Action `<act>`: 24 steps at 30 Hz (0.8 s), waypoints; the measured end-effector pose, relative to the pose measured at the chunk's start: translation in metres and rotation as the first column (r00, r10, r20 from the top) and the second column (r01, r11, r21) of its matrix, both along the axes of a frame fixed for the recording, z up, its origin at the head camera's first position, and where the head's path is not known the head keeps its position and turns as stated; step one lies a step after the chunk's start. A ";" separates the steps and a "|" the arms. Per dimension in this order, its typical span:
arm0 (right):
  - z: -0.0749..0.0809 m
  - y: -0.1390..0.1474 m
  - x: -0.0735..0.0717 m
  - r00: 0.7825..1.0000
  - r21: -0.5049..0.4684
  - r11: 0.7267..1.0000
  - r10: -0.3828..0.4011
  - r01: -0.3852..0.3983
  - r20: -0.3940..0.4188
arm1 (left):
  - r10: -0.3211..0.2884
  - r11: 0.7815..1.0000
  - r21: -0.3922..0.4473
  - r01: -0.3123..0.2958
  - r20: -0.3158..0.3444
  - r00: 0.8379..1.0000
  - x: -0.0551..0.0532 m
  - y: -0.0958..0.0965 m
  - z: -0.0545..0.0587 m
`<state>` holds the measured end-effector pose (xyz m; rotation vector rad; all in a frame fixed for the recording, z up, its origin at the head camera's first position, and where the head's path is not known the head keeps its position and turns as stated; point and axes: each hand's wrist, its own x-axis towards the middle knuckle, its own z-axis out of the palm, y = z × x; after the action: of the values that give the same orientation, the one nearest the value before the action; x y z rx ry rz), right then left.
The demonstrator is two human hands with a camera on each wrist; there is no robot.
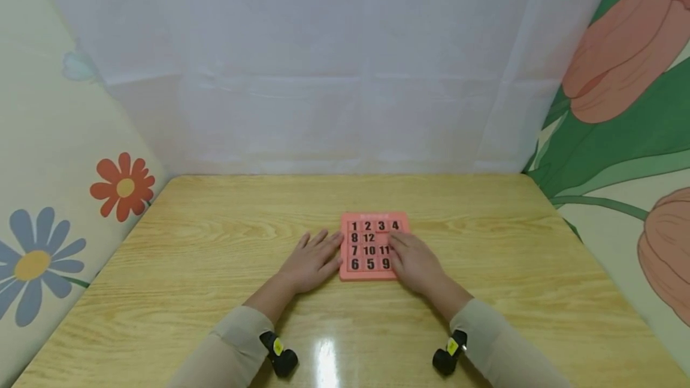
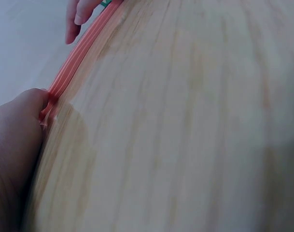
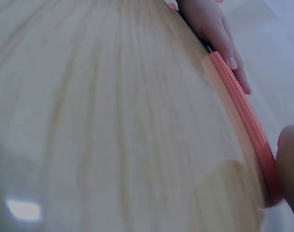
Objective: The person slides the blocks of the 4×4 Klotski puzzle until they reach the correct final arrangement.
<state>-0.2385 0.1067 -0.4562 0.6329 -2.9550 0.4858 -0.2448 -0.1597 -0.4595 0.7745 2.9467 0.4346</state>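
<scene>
A pink sliding number puzzle (image 1: 366, 277) lies flat on the table in the head view. Its top row reads 1, 2, 3, 4, and a gap shows right of the 12 tile (image 1: 369, 238). My left hand (image 1: 309, 262) rests palm down with extended fingers, fingertips and thumb at the puzzle's left edge. Over the right side lies my right hand (image 1: 417, 262), its fingers stretched across the tiles beside the gap and the 11 tile (image 1: 384, 250), hiding the right column's lower tiles. Both wrist views catch only the puzzle's pink side edge (image 2: 79, 58).
The wood-grain table (image 1: 178, 244) extends around the puzzle. A white cloth (image 1: 345, 76) hangs behind its far edge, with flower-printed panels (image 1: 620, 106) on both sides. Light reflects off the table (image 1: 326, 358) near the front.
</scene>
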 end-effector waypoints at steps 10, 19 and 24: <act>0.000 0.012 0.000 1.000 -0.009 1.000 -0.023 0.023 0.000 | 0.013 1.000 0.001 -0.013 0.013 1.000 -0.001 0.000 -0.001; 0.000 0.008 0.001 1.000 -0.011 1.000 -0.013 0.013 0.017 | 0.011 1.000 0.021 -0.011 0.007 1.000 -0.001 -0.001 -0.003; -0.002 0.004 0.000 1.000 -0.026 1.000 -0.009 0.009 0.013 | 0.001 0.999 0.048 0.000 -0.017 1.000 -0.002 -0.002 -0.007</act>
<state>-0.2387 0.1110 -0.4583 0.6164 -2.9570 0.5279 -0.2471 -0.1617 -0.4667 0.7861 2.9631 0.5024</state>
